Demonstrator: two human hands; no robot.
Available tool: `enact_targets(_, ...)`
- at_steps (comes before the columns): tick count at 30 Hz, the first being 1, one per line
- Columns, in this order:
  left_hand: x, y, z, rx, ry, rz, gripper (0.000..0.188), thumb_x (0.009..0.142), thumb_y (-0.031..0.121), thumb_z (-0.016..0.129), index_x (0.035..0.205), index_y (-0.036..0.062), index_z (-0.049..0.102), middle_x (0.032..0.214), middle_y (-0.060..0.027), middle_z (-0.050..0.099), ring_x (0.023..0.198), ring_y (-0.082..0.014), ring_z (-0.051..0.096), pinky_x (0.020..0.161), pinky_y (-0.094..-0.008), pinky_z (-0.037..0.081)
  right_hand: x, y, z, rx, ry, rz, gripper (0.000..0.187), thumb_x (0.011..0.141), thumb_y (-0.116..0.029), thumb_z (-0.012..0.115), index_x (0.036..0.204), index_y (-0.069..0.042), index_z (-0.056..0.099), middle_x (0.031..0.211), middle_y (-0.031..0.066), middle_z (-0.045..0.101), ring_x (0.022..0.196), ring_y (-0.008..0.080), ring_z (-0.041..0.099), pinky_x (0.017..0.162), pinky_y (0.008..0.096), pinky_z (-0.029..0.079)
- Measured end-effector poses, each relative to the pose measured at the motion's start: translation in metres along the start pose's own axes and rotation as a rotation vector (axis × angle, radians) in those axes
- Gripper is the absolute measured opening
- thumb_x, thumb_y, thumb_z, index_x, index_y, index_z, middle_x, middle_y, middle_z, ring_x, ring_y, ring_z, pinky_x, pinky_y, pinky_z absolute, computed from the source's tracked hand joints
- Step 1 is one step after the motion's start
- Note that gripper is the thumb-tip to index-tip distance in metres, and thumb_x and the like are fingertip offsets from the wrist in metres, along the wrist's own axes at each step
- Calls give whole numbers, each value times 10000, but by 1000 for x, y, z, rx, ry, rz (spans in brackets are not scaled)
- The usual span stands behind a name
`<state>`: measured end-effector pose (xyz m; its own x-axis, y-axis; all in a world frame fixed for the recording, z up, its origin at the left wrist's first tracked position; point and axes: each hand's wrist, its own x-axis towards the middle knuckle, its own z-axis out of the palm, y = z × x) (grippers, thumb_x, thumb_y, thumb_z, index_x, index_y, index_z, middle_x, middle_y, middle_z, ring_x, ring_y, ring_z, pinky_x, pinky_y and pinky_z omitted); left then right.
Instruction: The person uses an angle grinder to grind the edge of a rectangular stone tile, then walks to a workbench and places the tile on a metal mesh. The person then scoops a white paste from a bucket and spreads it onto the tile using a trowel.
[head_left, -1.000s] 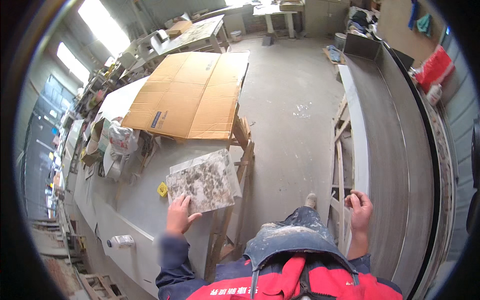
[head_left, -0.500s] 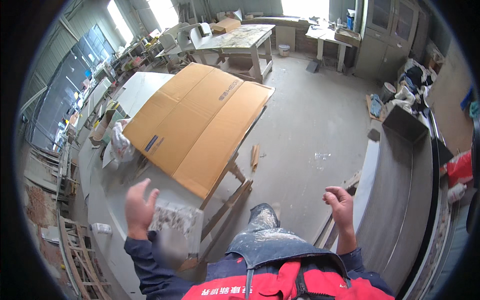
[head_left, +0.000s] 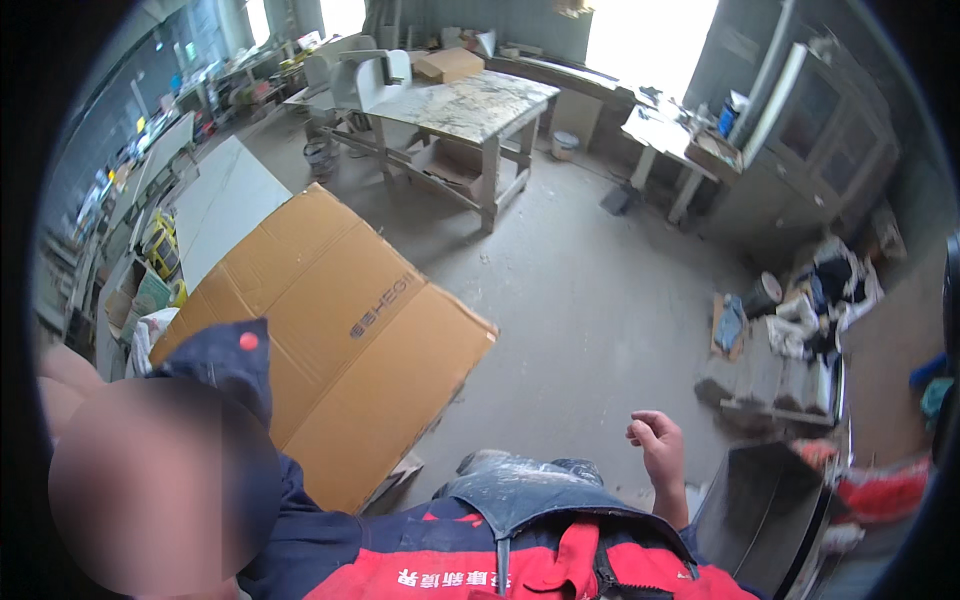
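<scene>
My left arm is bent up close at the lower left, its dark blue sleeve across the near left part of a large flat cardboard sheet (head_left: 340,330). A round blur covers most of my left hand (head_left: 68,382); only some skin shows at its edge, and the fingers cannot be made out. To the right of my body, my right hand (head_left: 660,452) hangs in the air with its fingers curled in. No object shows in it, and it touches nothing. The nearest thing to it is a dark grey trough-like piece (head_left: 755,510) at the lower right.
Beyond the cardboard lies a white slab (head_left: 225,205). A marble-topped worktable (head_left: 455,100) stands at the back, a white bucket (head_left: 565,145) beside it. Right of the grey floor (head_left: 585,290) are a cloth pile (head_left: 800,325), a cabinet (head_left: 810,150) and a red bag (head_left: 885,492).
My left hand has come up and back toward the lower left, near the camera. The view has shifted, bringing the cardboard lower in the picture. My right hand is still raised, fingers more curled.
</scene>
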<state>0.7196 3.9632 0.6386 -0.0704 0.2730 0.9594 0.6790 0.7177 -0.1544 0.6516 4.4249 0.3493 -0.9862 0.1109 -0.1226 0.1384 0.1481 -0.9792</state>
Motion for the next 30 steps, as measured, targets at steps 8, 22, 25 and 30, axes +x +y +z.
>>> enact_targets(8,47,-73,165,98,-103,-22,300,966,104,692,1234,-21,640,930,-70,597,824,-167,560,816,-295,459,273,6,15,-138,-347,3,224,933,-96,660,1082,61,719,863,85,733,754,128,665,683,272,539)
enact_targets(22,136,-221,294,684,-234,-257,284,927,142,716,1170,8,651,943,-74,605,823,-180,561,777,-317,436,674,-151,150,-170,-875,-185,311,972,-158,684,1205,47,707,1041,102,739,940,163,683,846,306,555)
enact_targets(25,91,-254,322,733,-208,-320,281,919,150,721,1156,15,653,945,-74,607,823,-182,561,769,-321,431,681,-140,200,-149,-922,-168,327,970,-167,692,1211,53,710,1016,103,743,889,156,673,804,292,541)
enact_targets(30,86,-355,329,755,-247,-268,277,905,163,730,1134,25,657,950,-76,610,822,-187,561,755,-329,422,780,-94,328,-157,-986,-196,300,968,-156,679,1185,46,725,914,81,738,818,140,670,746,284,550)
